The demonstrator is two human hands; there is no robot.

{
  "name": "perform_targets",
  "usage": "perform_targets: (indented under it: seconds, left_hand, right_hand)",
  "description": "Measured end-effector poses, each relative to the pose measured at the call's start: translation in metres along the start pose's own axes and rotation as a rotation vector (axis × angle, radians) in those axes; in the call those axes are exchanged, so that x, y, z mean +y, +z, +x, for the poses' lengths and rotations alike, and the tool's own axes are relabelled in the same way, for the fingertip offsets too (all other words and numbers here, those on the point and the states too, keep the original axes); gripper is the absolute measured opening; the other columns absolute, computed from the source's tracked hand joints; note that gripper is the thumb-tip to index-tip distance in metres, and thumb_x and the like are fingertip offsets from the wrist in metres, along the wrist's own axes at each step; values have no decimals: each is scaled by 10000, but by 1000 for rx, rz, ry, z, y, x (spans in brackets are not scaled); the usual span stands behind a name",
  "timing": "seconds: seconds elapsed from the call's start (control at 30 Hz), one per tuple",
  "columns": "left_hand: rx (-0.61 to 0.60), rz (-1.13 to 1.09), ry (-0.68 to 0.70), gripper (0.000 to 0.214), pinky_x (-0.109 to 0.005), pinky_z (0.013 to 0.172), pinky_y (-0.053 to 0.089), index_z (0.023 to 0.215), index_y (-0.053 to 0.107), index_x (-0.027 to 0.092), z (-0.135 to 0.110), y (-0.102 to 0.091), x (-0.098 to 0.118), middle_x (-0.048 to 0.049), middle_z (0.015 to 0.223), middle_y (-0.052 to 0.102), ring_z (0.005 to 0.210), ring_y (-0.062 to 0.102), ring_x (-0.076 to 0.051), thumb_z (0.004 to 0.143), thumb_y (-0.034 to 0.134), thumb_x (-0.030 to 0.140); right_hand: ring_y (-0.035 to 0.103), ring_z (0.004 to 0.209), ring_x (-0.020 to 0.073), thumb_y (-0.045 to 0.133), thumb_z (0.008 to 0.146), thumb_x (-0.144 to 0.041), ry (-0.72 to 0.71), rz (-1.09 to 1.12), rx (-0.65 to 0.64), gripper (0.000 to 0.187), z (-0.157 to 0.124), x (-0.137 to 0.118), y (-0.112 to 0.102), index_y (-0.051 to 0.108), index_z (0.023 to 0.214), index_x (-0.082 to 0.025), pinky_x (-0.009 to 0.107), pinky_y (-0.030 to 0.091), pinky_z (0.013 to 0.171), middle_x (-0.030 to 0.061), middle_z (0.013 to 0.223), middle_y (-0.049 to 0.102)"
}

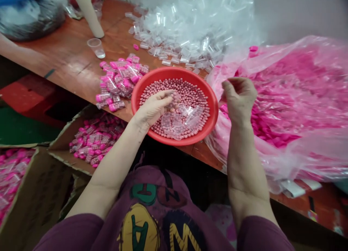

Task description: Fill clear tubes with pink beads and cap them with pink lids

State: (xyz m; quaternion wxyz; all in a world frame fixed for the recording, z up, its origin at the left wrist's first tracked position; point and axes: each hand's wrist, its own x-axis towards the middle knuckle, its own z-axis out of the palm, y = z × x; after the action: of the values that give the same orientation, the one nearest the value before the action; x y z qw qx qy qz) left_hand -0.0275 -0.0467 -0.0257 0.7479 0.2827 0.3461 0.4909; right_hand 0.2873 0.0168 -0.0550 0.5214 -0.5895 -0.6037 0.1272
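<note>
My left hand (152, 109) reaches over the rim of a red plastic bowl (174, 71), its fingertips closed on a small clump of pink beads (175, 101). The bowl is filled with loose pink beads (187, 95), and several small clear plastic tubes (181, 122) lie on top of them. My right hand (239, 97) is raised beside the bowl, above a clear bag of pink caps (274, 124). Its fingers are curled towards the thumb, and whether they pinch something small is hidden.
A large heap of clear tubes (190, 29) lies on the wooden table (70, 58) behind the bowl. Filled pink-capped tubes (118, 80) sit to the left. Cardboard boxes (95, 142) hold more below. A co-worker's arm (19, 51) and a plastic cup (95, 48) are at the far left.
</note>
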Motion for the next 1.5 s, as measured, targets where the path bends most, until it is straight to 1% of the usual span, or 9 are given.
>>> perform_targets:
  seconds: [0.03,0.13,0.27,0.5,0.67,0.87,1.03,1.33,1.5]
  left_hand:
    - [-1,9,13,129,-232,726,578,1157,740,164,0,0,0,-35,977,834,798,786,-127,1067,739,72]
    - [22,25,48,120,-222,750,558,1099,729,161,-1,2,-1,-32,980,825,792,762,-113,1055,741,50]
    - [24,-11,69,124,-210,725,540,1083,754,160,0,4,-2,-2,951,780,776,735,-94,1065,736,39]
    - [-14,-37,67,106,-233,645,564,1057,745,161,1,4,-3,3,912,744,729,721,-115,1082,727,61]
    - [30,-50,84,126,-208,624,525,1020,739,168,1,6,-4,13,870,725,660,674,-84,1116,724,88]
    - [62,-16,133,146,-197,613,480,1025,763,168,3,6,-7,6,869,715,659,641,-75,1106,709,60]
    - [107,45,189,165,-190,603,435,992,759,177,1,8,-10,14,854,684,650,586,-68,1099,718,58]
    - [45,165,233,305,-199,627,414,852,665,170,-2,12,-4,30,745,615,656,520,-84,1086,647,-23]
    - [46,194,239,269,-213,641,415,900,695,172,-4,13,-5,31,771,622,670,527,-95,1096,650,-6]
  right_hand:
    - [750,762,200,796,1076,-586,-44,110,-86,318,-7,-21,11,822,1188,-290,372,664,729,26,991,812]
    - [816,930,212,829,1063,-629,-184,283,-297,354,-33,-80,46,877,1223,-316,399,715,902,28,1082,865]
    - [856,1091,248,853,1057,-538,-216,298,-290,257,-54,-112,75,908,1143,-302,435,709,1040,37,1159,909]
    - [863,965,238,850,1040,-497,-193,362,-214,225,-58,-105,88,928,1113,-299,388,706,896,27,1061,918]
    - [860,986,250,796,1088,-581,-233,264,-206,300,-61,-107,86,910,1113,-305,420,701,920,33,1071,911]
    - [872,1031,262,792,1105,-438,-330,245,-168,155,-66,-110,81,908,1124,-336,450,714,971,26,1105,915]
    - [875,1059,285,774,1117,-408,-369,175,-162,139,-68,-113,80,895,1112,-340,506,725,1027,38,1110,911]
    - [872,1036,280,780,1104,-411,-342,162,-136,149,-73,-109,75,910,1130,-343,489,733,989,36,1114,920]
    - [876,1050,291,763,1116,-425,-365,134,-128,164,-73,-108,74,912,1127,-354,519,739,1001,37,1124,921]
